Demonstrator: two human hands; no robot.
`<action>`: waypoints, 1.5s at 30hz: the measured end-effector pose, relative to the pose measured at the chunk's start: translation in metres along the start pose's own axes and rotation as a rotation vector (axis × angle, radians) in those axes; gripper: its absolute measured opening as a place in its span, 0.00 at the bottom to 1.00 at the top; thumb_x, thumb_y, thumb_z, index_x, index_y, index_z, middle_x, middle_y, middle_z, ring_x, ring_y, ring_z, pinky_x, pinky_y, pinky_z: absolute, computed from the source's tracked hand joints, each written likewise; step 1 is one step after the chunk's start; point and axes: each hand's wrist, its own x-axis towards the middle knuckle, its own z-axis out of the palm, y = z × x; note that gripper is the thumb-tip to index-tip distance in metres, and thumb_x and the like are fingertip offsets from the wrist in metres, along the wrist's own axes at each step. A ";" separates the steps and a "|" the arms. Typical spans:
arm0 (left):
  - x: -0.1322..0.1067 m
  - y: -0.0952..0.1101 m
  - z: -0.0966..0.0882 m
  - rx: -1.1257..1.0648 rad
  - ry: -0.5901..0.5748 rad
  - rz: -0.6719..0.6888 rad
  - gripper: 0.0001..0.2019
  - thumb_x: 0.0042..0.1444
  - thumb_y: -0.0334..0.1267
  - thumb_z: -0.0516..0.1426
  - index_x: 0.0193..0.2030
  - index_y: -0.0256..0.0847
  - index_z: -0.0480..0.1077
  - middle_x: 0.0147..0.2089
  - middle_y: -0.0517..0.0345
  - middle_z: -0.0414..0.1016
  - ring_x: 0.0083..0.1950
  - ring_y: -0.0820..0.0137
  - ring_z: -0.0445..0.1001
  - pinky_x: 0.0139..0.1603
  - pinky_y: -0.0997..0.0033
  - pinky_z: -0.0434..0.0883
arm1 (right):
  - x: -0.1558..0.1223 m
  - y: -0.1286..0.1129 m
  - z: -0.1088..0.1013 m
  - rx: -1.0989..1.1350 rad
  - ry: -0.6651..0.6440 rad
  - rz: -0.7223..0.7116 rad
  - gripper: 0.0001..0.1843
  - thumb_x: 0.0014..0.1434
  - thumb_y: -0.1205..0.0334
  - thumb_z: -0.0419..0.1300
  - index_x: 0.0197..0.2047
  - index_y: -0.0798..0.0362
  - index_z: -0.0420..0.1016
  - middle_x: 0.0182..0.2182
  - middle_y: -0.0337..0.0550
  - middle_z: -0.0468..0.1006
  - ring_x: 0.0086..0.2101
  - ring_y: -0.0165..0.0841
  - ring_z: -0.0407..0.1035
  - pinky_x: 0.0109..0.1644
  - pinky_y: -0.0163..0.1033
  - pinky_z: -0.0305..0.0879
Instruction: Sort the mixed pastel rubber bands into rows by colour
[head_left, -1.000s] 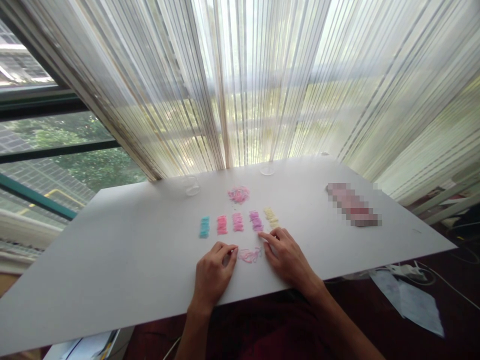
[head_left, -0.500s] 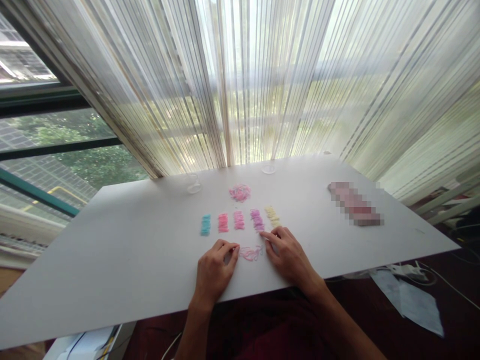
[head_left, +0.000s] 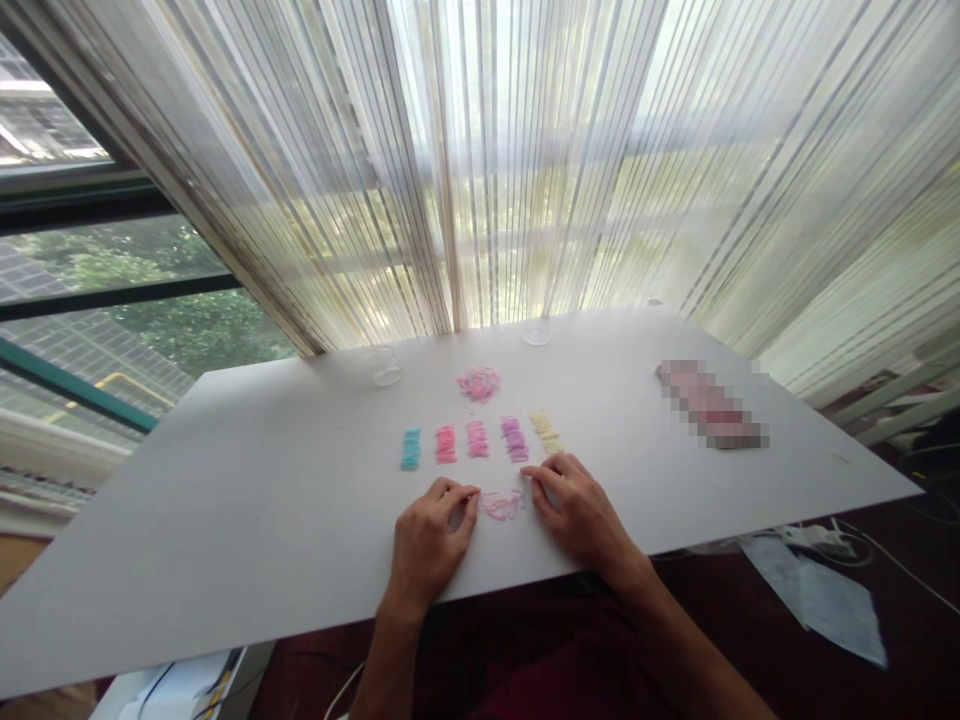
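Five short rows of thin, looped coloured pieces, like small elastic bands, lie side by side: blue [head_left: 410, 449], bright pink [head_left: 446, 444], light pink [head_left: 478, 439], purple [head_left: 514, 440] and yellow [head_left: 545, 431]. Closer to me is a loose pink and lilac heap [head_left: 500, 505] of similar pieces. At its left edge my left hand [head_left: 431, 535] has thumb and index finger pinched together; what is between them, if anything, is too small to make out. My right hand [head_left: 574, 505] rests at the heap's right, index finger stretched out just below the purple row, thumb apart from it.
A mixed pile [head_left: 480, 384] of such pieces lies behind the rows on the white table [head_left: 225, 500]. Farther back stand a clear container [head_left: 386, 370] and a clear round dish or lid [head_left: 536, 337]. A blurred-out pinkish object [head_left: 711, 405] lies at right. Curtains [head_left: 495, 200] hang behind.
My right index fingertip has drawn very slightly back from the lower end of the purple row. The left hand stays in place, still pinched.
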 end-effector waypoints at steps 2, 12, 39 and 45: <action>-0.001 0.000 0.000 -0.005 -0.014 0.022 0.10 0.66 0.36 0.56 0.47 0.48 0.78 0.44 0.60 0.80 0.41 0.67 0.79 0.44 0.69 0.72 | 0.000 0.000 -0.001 0.052 -0.016 -0.028 0.13 0.66 0.71 0.57 0.49 0.49 0.79 0.38 0.46 0.76 0.40 0.41 0.73 0.46 0.48 0.76; -0.002 0.001 0.001 0.010 -0.008 0.038 0.03 0.62 0.35 0.59 0.39 0.45 0.75 0.40 0.60 0.78 0.40 0.66 0.78 0.44 0.66 0.71 | -0.002 0.001 -0.002 0.149 -0.074 -0.051 0.08 0.67 0.68 0.59 0.45 0.50 0.79 0.37 0.45 0.77 0.40 0.39 0.73 0.46 0.46 0.74; 0.033 -0.037 -0.029 0.232 -0.006 -0.111 0.07 0.68 0.40 0.56 0.44 0.45 0.76 0.43 0.60 0.82 0.36 0.67 0.79 0.36 0.71 0.68 | -0.001 0.002 -0.001 0.191 -0.065 -0.017 0.08 0.68 0.67 0.58 0.45 0.50 0.79 0.38 0.45 0.78 0.40 0.38 0.74 0.45 0.44 0.73; 0.031 -0.037 -0.026 0.244 -0.024 -0.101 0.08 0.69 0.40 0.55 0.46 0.45 0.76 0.47 0.58 0.82 0.40 0.65 0.80 0.37 0.71 0.70 | -0.001 0.002 -0.001 0.188 -0.065 -0.019 0.09 0.68 0.67 0.58 0.45 0.50 0.79 0.37 0.45 0.78 0.39 0.38 0.74 0.45 0.44 0.73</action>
